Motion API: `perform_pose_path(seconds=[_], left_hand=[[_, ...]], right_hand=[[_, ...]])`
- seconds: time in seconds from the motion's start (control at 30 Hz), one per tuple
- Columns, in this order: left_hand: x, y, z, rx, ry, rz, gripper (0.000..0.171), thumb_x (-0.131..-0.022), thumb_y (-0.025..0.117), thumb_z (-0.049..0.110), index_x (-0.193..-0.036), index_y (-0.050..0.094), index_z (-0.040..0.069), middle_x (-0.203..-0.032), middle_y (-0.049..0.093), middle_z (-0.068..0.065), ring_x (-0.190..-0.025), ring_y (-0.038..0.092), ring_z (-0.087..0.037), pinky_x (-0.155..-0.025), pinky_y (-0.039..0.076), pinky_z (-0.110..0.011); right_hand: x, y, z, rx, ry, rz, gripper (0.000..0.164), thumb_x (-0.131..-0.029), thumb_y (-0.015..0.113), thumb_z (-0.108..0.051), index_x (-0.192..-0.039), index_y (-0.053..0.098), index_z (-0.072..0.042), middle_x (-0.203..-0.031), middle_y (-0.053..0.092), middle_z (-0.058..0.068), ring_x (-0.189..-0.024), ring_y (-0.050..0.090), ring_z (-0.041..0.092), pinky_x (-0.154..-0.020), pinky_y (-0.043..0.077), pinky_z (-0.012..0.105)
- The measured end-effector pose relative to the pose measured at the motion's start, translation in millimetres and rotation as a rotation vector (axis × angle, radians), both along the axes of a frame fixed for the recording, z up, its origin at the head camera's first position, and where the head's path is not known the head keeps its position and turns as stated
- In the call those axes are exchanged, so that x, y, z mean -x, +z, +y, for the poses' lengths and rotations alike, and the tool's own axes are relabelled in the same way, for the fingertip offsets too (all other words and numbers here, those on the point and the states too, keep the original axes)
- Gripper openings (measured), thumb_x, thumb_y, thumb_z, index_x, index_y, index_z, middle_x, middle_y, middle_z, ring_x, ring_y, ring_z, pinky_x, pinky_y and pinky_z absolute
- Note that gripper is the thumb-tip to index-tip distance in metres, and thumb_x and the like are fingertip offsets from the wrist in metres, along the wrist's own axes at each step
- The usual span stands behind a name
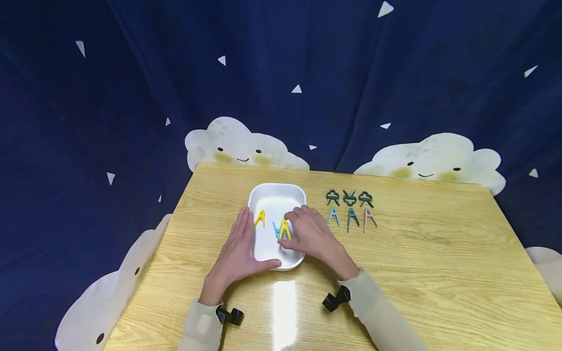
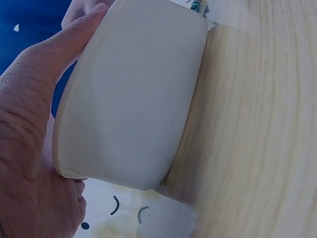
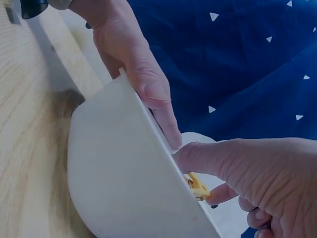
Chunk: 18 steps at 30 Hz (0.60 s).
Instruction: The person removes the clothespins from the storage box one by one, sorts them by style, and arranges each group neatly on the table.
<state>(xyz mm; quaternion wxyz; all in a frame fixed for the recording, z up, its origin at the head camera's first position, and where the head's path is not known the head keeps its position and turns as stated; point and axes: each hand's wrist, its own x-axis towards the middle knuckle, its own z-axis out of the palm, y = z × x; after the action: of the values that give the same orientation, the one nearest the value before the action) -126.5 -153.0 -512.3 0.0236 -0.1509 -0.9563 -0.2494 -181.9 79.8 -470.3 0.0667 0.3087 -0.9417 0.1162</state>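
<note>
A white tray (image 1: 269, 247) sits on the wooden table, and its outer wall (image 2: 133, 99) fills much of the left wrist view. My left hand (image 1: 239, 251) rests against it, straight fingers along the left rim and thumb stretched over the near rim. Over the tray, my right hand (image 1: 309, 233) pinches a yellow clothespin (image 1: 285, 229) between thumb and forefinger. In the right wrist view that clothespin (image 3: 199, 188) is partly hidden behind the tray wall. A light blue clothespin (image 1: 276, 231) lies right beside it, and another yellow clothespin (image 1: 261, 218) is near the left fingers.
Right of the tray, several dark green cloud-shaped clips (image 1: 332, 197) form a row. Below them lie a light blue clothespin (image 1: 334, 216), a dark teal one (image 1: 352, 219) and a pink one (image 1: 370, 219). A dark blue curtain (image 1: 272, 63) hangs behind the table (image 1: 439, 268).
</note>
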Motion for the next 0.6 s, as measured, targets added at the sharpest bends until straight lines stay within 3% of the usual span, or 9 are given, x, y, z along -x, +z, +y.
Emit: perform_pose_path(seconds=[0.33, 0.6], left_hand=[[-1.3, 1.6, -1, -0.008, 0.007, -0.005, 0.151, -0.068, 0.067, 0.092, -0.165, 0.003, -0.004, -0.175, -0.009, -0.014, -0.162, -0.003, -0.030, -0.132, 0.012, -0.045], [-0.6, -0.3, -1, -0.014, 0.002, 0.006, 0.152, -0.067, 0.068, 0.092, -0.165, 0.004, -0.004, -0.175, -0.008, -0.014, -0.162, -0.001, -0.031, -0.132, 0.012, -0.045]], right_hand=[[-3.2, 6.4, 16, 0.011, -0.018, -0.022, 0.067, -0.078, 0.087, -0.054, -0.120, 0.073, -0.004, -0.106, 0.073, 0.008, -0.101, 0.066, 0.026, -0.093, 0.057, 0.042], [-3.7, 10.2, 32, 0.029, -0.020, 0.013, 0.065, -0.076, 0.087, -0.054, -0.117, 0.075, -0.004, -0.096, 0.073, 0.004, -0.093, 0.065, 0.025, -0.080, 0.057, 0.042]])
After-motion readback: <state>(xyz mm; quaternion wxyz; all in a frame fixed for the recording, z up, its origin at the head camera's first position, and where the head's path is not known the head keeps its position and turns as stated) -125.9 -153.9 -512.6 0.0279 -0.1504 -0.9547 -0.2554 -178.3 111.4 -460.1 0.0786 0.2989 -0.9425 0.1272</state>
